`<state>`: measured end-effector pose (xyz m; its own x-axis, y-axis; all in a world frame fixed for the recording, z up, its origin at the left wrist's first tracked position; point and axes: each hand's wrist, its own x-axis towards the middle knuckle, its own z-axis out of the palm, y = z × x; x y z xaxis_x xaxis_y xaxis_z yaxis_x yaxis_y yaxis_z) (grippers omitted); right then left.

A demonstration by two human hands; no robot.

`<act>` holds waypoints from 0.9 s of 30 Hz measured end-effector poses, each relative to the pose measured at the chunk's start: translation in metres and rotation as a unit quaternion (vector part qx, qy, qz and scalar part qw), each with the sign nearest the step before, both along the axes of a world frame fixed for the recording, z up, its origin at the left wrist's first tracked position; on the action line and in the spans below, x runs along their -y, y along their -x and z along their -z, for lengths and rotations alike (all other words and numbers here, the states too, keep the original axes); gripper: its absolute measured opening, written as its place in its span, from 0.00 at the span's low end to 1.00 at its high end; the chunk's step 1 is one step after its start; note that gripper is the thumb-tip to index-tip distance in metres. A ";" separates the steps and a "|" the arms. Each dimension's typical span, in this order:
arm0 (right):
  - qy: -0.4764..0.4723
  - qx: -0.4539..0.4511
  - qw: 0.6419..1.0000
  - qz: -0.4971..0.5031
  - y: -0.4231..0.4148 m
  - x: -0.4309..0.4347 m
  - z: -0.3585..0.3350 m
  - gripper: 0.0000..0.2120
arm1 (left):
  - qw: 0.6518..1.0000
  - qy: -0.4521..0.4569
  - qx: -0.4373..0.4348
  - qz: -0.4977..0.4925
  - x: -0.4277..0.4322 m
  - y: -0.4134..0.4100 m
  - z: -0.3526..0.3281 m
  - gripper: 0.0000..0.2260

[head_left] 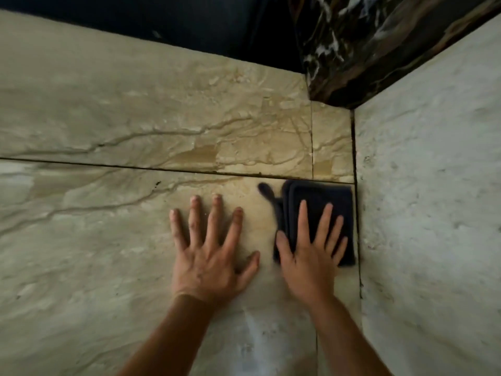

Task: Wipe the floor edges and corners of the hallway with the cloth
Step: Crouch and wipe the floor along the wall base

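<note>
A folded dark navy cloth [320, 196] lies flat on the beige marble floor [108, 240], tight against the dark joint [356, 185] where the floor meets the pale wall on the right. My right hand [311, 251] presses on the cloth with its fingers spread, covering the cloth's lower half. A small dark loop of the cloth [267, 189] sticks out at its upper left. My left hand [211, 256] rests flat on the bare floor just left of the cloth, fingers apart, holding nothing.
A rough whitish wall [433, 199] rises along the right side. A black marble skirting with white veins [366, 50] runs across the far corner, next to a dark surface [162, 17]. Tile joints [135, 166] cross the floor ahead of my hands.
</note>
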<state>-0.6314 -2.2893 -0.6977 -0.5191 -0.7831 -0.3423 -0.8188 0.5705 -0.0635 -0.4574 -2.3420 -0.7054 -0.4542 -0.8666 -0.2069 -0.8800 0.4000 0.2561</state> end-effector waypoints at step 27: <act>-0.037 -0.031 0.967 -0.249 0.030 0.204 0.000 0.35 | 0.990 -0.044 0.053 -0.126 0.302 -0.011 -0.017 0.37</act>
